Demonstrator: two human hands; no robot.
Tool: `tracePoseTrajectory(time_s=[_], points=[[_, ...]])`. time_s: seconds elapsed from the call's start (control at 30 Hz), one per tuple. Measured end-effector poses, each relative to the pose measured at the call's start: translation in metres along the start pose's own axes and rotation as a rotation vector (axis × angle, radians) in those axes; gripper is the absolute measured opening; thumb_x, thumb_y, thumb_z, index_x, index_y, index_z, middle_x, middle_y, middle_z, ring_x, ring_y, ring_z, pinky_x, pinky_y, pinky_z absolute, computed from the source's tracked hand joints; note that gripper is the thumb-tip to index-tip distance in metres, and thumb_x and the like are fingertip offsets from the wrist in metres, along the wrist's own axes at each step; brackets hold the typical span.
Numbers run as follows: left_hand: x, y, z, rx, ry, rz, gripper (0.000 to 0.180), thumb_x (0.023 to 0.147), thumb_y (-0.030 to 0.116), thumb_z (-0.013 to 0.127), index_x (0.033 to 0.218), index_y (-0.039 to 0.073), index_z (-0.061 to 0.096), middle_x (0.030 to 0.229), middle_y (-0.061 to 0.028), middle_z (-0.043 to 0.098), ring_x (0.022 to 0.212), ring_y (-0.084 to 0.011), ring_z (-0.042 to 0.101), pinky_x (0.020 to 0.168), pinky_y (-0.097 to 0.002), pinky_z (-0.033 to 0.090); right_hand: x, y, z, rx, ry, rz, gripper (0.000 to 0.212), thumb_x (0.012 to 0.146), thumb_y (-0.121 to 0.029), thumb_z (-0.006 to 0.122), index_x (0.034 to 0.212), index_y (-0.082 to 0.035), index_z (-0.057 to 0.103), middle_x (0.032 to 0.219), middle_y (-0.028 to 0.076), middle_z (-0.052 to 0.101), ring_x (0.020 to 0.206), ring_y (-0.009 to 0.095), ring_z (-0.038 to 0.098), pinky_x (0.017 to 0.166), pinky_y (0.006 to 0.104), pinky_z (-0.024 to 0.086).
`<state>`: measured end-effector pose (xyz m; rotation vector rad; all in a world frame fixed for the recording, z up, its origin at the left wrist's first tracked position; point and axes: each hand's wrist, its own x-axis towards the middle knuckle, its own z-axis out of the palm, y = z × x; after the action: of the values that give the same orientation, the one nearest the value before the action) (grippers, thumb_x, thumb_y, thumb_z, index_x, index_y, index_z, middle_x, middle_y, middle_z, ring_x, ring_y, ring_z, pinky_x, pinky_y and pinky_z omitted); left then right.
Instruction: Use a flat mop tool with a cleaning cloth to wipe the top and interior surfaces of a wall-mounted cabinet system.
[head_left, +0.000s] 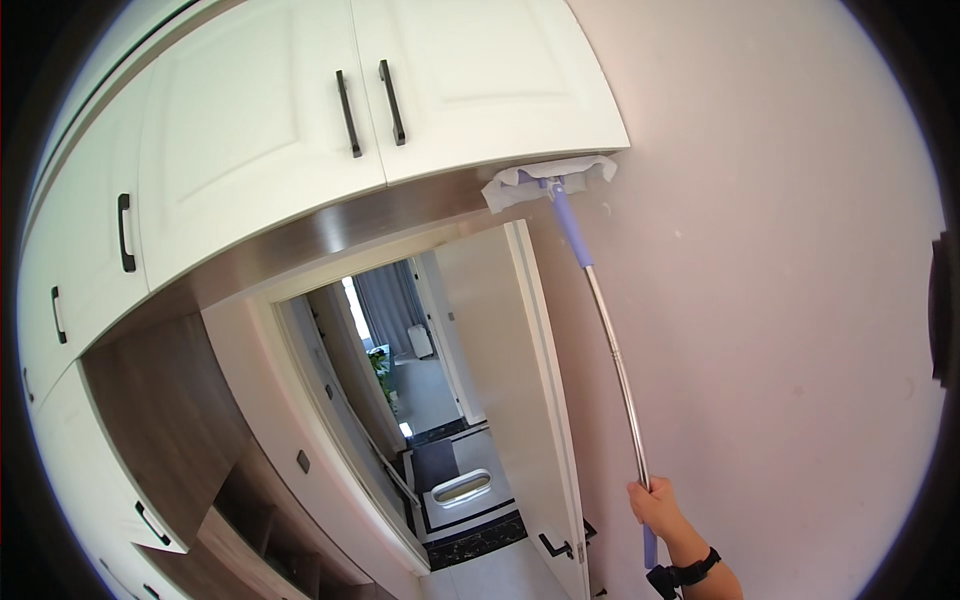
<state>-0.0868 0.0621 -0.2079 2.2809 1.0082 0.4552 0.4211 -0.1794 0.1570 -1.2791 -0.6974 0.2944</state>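
My right hand (658,507) is closed around the lower part of a flat mop's metal pole (618,370), just above its purple end grip. The pole slants up and a little to the left. A purple sleeve (570,225) joins it to the mop head, which carries a white cloth (508,190) with loose, folded edges. The mop head is raised against the underside of the white wall cabinets (480,90), close to the corner with the pinkish wall (760,260). A black band circles my right wrist. My left hand is outside the view.
Black handles (347,113) stick out from the cabinet doors. Below them, a pale door (505,350) stands ajar in its frame, with a black lever handle (555,546). Brown shelving (160,400) lines the left. Through the doorway, a white-rimmed oblong object (462,489) rests on the floor.
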Motion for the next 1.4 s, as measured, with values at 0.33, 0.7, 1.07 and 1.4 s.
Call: tracePoseTrajectory(time_s=[0.33, 0.7, 1.07, 1.4], points=[[0.035, -0.004, -0.007, -0.018, 0.042, 0.138, 0.050, 0.081, 0.050, 0.047, 0.100, 0.004, 0.055, 0.083, -0.0159, 0.061, 0.076, -0.0307, 0.058, 0.068, -0.0384, 0.046, -0.046, -0.012, -0.039, 0.079, -0.056, 0.034, 0.028, 0.083, -0.010, 0.049, 0.056, -0.007, 0.040, 0.046, -0.001, 0.041, 0.037, 0.006, 0.037, 0.035, 0.0215, 0.030], [0.064, 0.151, -0.046, -0.064, -0.147, 0.159, 0.029, 0.083, 0.016, 0.045, 0.109, 0.003, 0.050, 0.084, -0.0140, 0.060, 0.075, -0.0228, 0.057, 0.065, -0.0339, 0.046, -0.066, 0.054, -0.088, -0.175, -0.076, 0.015, 0.033, 0.079, -0.012, 0.056, 0.049, -0.006, 0.042, 0.045, -0.002, 0.043, 0.040, 0.005, 0.039, 0.038, 0.0224, 0.032], [0.143, 0.337, -0.165, -0.609, 0.341, 0.518, 0.028, 0.088, 0.012, 0.044, 0.113, -0.001, 0.045, 0.099, -0.0100, 0.056, 0.092, -0.0166, 0.054, 0.079, -0.0275, 0.042, -0.047, 0.130, -0.036, -0.351, -0.482, 0.003, 0.028, 0.073, -0.009, 0.061, 0.052, -0.003, 0.043, 0.044, 0.000, 0.039, 0.043, 0.006, 0.033, 0.039, 0.0251, 0.029], [0.124, 0.293, -0.275, -1.855, 0.211, 0.119, 0.041, 0.087, 0.035, 0.046, 0.116, 0.006, 0.043, 0.089, -0.0058, 0.059, 0.065, -0.0164, 0.057, 0.047, -0.0255, 0.045, -0.040, 0.148, -0.022, -0.571, -0.788, -0.007, 0.026, 0.072, -0.012, 0.061, 0.054, -0.001, 0.045, 0.045, 0.003, 0.039, 0.043, 0.008, 0.034, 0.040, 0.0260, 0.031]])
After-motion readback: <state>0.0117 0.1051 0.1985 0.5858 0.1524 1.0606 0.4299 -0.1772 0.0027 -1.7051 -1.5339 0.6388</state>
